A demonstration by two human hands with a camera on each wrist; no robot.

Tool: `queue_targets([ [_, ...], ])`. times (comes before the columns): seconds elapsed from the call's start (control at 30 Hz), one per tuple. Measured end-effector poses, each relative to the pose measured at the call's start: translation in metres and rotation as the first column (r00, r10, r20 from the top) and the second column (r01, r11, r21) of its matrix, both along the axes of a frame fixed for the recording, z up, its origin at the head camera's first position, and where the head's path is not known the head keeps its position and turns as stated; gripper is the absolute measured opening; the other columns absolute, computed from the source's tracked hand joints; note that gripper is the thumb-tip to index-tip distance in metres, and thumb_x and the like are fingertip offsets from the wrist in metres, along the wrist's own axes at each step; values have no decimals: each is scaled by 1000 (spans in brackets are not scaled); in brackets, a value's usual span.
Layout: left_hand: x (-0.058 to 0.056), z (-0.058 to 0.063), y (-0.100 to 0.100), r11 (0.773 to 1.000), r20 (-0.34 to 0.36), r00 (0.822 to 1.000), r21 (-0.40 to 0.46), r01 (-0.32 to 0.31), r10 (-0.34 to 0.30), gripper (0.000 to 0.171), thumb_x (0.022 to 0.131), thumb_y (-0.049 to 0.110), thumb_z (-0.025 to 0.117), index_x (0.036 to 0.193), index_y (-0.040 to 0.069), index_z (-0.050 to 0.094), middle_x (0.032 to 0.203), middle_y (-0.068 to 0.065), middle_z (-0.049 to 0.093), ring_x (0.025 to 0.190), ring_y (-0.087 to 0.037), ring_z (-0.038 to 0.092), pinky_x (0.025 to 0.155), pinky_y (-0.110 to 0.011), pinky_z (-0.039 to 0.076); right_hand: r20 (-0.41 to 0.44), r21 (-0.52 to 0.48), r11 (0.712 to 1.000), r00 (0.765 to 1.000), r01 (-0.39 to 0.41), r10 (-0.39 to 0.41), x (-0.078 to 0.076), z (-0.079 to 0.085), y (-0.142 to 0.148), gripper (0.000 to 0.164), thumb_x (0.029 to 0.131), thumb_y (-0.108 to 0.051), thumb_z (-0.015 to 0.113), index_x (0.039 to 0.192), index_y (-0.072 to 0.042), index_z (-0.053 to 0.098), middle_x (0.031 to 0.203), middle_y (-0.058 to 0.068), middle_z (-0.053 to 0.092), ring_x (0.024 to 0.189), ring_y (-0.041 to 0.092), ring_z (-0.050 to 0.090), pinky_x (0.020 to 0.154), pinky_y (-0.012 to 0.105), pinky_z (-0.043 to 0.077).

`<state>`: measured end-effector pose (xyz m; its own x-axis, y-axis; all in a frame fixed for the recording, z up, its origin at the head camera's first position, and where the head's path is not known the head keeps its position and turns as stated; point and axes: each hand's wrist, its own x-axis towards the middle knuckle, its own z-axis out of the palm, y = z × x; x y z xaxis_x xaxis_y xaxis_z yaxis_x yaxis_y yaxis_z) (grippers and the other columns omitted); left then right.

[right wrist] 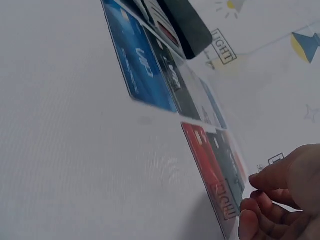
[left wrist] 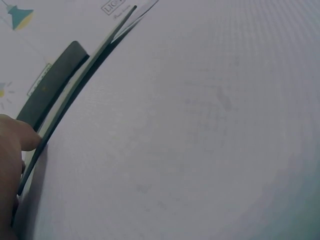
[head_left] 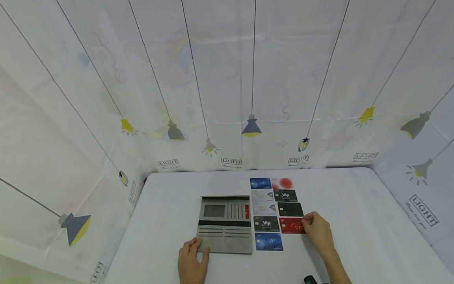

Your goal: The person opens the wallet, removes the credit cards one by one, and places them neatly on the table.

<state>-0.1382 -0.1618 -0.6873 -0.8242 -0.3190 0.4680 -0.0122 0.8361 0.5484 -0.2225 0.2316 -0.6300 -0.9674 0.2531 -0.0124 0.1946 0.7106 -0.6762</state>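
An unfolded grey wallet (head_left: 225, 244) with slot lines, a window and a black band lies flat on the table. At its lower left corner rests my left hand (head_left: 192, 262), thumb by the front edge. The left wrist view catches the wallet (left wrist: 70, 97) edge-on, one digit on it. Right of the wallet, bank-style cards lie in two columns. My right hand (head_left: 319, 232) pinches the right edge of the red VIP card (head_left: 291, 225), the lowest of the right column. In the right wrist view, curled fingers are beside the red card (right wrist: 205, 160).
Above the red card are a black VIP card (head_left: 290, 209), a dark Vip card (head_left: 285, 195) and a white card with a red circle (head_left: 285, 183). The left column ends in a blue VIP card (head_left: 268, 241). A dark object (head_left: 310, 279) shows near the right forearm.
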Motion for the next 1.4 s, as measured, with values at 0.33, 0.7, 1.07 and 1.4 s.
queue_targets([
  [0.33,-1,5,1,999,43,999,39,1,-3,39,78,26,85,111,8,75,114,-5,68,96,-23,58,80,-40,49,-60,-97,994,997,-59,54,-20,14,-53,20,97,-18,64,107,-1,63,90,11,64,75,19,58,60,22,47],
  [0.7,0,7,2,1000,48,999,20,-19,18,39,77,27,85,109,8,76,112,-5,68,94,-22,59,78,-38,49,-53,-182,970,987,-159,151,-40,20,-91,28,94,-17,67,114,2,63,91,12,64,67,15,59,55,22,54],
  [1.07,1,6,1,999,56,998,19,-28,26,39,77,27,85,109,9,76,112,-5,68,95,-23,59,79,-39,50,-42,-188,945,964,-267,264,-55,20,-113,34,87,-12,75,116,3,64,87,8,61,63,14,58,54,25,52],
  [1.4,1,3,1,1000,3,1000,-3,-21,21,39,73,24,87,107,8,76,109,-5,68,92,-22,59,77,-38,49,41,-150,936,944,-318,327,-67,19,-128,41,85,-17,80,117,3,63,84,9,60,55,16,58,50,27,49],
])
